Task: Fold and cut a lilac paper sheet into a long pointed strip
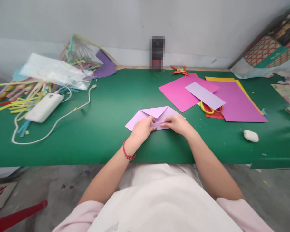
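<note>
A folded sheet of light purple paper (154, 111) lies on the green table in front of me, with a triangular flap folded down at its far edge. My left hand (143, 127) pinches its near edge left of the middle, thumb and fingers on the fold. On the right part of the same near edge, my right hand (177, 124) also pinches the paper. A narrow strip is turned up along this edge between the two hands. The fingers partly cover the near fold.
Pink paper (175, 91), a lilac strip (205, 95), purple paper (244, 103) and yellow-handled scissors (207, 109) lie at the right. A white case (251, 136) sits nearer. At left are a white power bank (43, 108) with a cable and several coloured strips (19, 104).
</note>
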A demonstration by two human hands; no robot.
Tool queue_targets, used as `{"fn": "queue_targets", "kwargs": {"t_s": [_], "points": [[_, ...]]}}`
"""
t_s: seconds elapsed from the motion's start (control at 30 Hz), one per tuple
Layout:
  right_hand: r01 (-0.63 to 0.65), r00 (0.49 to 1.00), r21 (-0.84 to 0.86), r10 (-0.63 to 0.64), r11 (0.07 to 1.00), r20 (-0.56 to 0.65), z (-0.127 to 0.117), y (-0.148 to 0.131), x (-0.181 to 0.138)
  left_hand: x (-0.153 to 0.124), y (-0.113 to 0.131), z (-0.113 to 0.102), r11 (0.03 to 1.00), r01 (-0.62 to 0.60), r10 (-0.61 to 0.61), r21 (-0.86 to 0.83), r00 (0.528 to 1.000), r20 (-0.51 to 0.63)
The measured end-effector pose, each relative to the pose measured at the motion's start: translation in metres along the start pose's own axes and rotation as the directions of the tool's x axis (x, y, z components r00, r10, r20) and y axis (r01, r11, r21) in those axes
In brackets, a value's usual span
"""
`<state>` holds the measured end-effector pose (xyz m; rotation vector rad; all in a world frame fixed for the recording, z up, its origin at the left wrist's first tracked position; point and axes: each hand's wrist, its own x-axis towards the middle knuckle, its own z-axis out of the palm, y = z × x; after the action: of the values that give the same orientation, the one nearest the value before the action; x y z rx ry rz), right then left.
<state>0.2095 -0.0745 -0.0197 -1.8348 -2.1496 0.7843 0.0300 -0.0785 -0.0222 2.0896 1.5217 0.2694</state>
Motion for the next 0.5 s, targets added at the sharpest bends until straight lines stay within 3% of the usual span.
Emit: {"fn": "queue_targets", "kwargs": {"t_s": [0.13, 0.33, 0.5], "points": [[-0.057, 0.998, -0.031, 0.058, 0.998, 0.03, -0.004, -0.003, 0.01, -0.001, 0.002, 0.002, 0.998, 0.054, -0.053, 0.036, 0.998, -0.046], [-0.118, 0.992, -0.01, 0.119, 0.993, 0.053, -0.005, -0.003, 0.018, -0.003, 0.002, 0.005, 0.992, 0.036, -0.024, 0.122, 0.995, -0.094], [-0.179, 0.977, -0.018, 0.179, 0.984, 0.118, -0.012, -0.01, 0.018, -0.002, 0.005, 0.005, 0.987, 0.066, -0.054, 0.144, 0.995, -0.081]]}}
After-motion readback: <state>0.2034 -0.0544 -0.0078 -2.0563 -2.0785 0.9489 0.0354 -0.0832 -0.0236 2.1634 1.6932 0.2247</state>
